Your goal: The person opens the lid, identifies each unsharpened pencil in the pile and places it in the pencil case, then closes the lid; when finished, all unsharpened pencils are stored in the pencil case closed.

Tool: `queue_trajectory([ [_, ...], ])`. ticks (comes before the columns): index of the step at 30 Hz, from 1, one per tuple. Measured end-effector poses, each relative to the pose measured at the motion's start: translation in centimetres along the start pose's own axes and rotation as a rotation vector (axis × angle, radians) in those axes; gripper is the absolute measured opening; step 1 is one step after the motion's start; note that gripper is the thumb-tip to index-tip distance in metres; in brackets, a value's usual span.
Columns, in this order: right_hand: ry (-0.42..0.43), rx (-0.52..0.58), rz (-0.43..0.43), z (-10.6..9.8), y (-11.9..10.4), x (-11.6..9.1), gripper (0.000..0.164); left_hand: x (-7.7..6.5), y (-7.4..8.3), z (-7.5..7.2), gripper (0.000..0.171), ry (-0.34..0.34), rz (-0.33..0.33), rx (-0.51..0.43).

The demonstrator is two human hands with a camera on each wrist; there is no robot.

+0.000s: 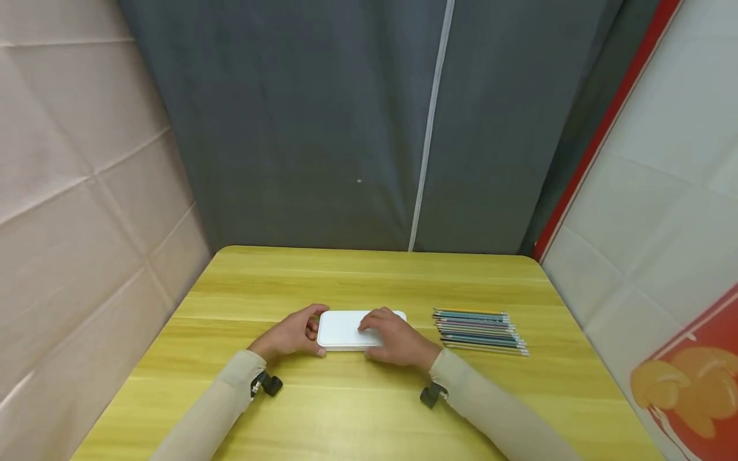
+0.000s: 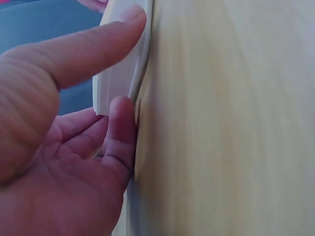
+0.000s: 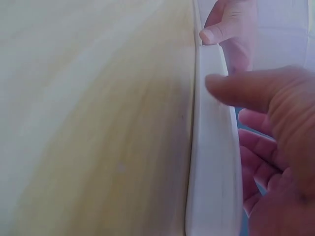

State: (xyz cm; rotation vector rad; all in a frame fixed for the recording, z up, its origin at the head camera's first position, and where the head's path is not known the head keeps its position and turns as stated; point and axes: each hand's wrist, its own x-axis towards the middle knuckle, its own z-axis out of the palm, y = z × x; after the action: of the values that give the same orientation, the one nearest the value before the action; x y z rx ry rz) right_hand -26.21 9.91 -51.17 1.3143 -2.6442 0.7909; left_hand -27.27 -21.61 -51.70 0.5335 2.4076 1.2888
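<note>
A flat white box (image 1: 340, 330) with rounded corners lies lengthwise across the table. My left hand (image 1: 295, 331) holds its left end, the thumb along the near side and the other fingers bent round the end. In the left wrist view, the little finger (image 2: 121, 120) sits low at the box's corner, close to the tabletop. From the right, my right hand (image 1: 398, 339) reaches over the box, its loosely bent fingers on the top. Its thumb (image 3: 246, 89) overlaps the box's near side wall in the right wrist view.
Right of the box, several pencils (image 1: 478, 331) lie side by side in a row. All of this is on a yellow wood-grain table (image 1: 346, 410). A grey curtain (image 1: 288, 128) hangs behind the table's far edge, with pale cloth walls (image 1: 86, 192) at the sides.
</note>
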Motion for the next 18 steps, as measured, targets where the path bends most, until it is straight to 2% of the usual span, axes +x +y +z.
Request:
queue_trajectory([
  [6,-0.049,-0.106,0.022,0.12,-0.34,0.29,0.042,0.23,-0.27,0.26,0.105,-0.002,0.006,0.031],
  [11,-0.063,-0.216,0.002,0.04,-0.56,0.52,0.041,0.42,-0.32,0.35,0.104,0.000,0.008,0.065],
  [18,-0.050,-0.250,-0.020,-0.29,-0.33,0.86,0.041,0.28,0.34,0.06,0.099,0.012,-0.013,0.049],
])
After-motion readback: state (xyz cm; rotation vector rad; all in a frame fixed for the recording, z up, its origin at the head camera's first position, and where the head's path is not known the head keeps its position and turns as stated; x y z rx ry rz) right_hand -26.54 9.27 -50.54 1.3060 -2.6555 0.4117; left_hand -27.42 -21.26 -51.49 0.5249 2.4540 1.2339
